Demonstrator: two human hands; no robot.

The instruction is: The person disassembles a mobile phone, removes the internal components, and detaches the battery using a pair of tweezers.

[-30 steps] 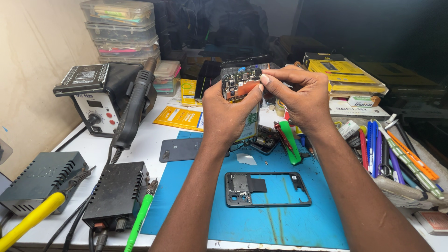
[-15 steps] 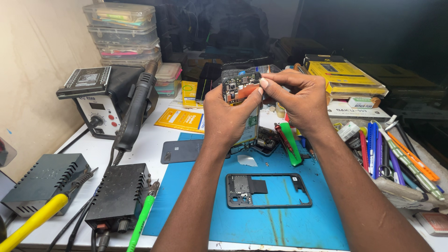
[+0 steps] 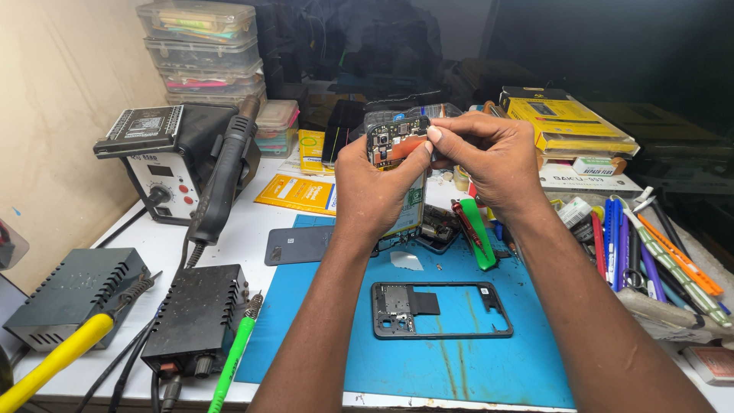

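Left hand (image 3: pixel 371 183) gripping opened phone (image 3: pixel 397 153) upright above blue mat (image 3: pixel 459 359); right hand (image 3: pixel 489 164) pinching small part at top edge. Pulling gently, phone steady, seems safest.

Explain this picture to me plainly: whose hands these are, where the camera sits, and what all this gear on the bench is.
The camera sits on a person's head, looking down at their own two hands. The left hand holds up an opened phone with its circuit board showing; the right hand pinches at its top edge. Below, on a blue work mat, lies a black phone frame. To the left stand a hot-air station and a black power box. Pens and tools lie to the right.
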